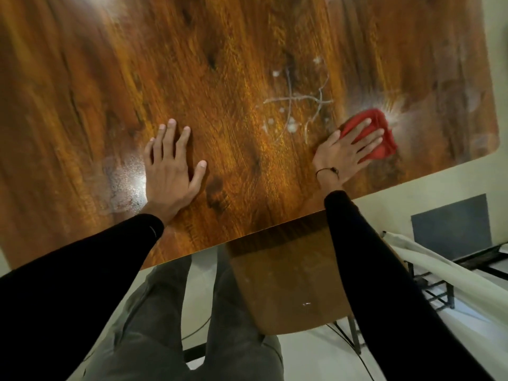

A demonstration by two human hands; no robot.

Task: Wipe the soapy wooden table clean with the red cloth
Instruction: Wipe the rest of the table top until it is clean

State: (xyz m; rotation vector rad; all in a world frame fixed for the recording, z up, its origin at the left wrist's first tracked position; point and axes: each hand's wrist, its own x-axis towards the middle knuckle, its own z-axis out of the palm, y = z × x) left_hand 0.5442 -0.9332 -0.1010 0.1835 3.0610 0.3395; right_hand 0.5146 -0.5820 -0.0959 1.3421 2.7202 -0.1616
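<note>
The wooden table (233,78) fills the upper view, its brown top streaked with white soap. Thin soap lines and dots (294,105) lie near the middle right, and a hazy soap smear (395,111) spreads by the right edge. The folded red cloth (384,136) lies on that smear. My right hand (346,152) presses flat on the cloth with straight fingers. My left hand (170,166) rests flat on the bare wood near the front edge, fingers spread, holding nothing.
A wooden chair (288,287) stands under the table's front edge, beside my legs. To the right, a black metal frame (439,287) and white fabric (450,270) lie on the pale floor. A bright wet glare (129,174) shines left of my left hand.
</note>
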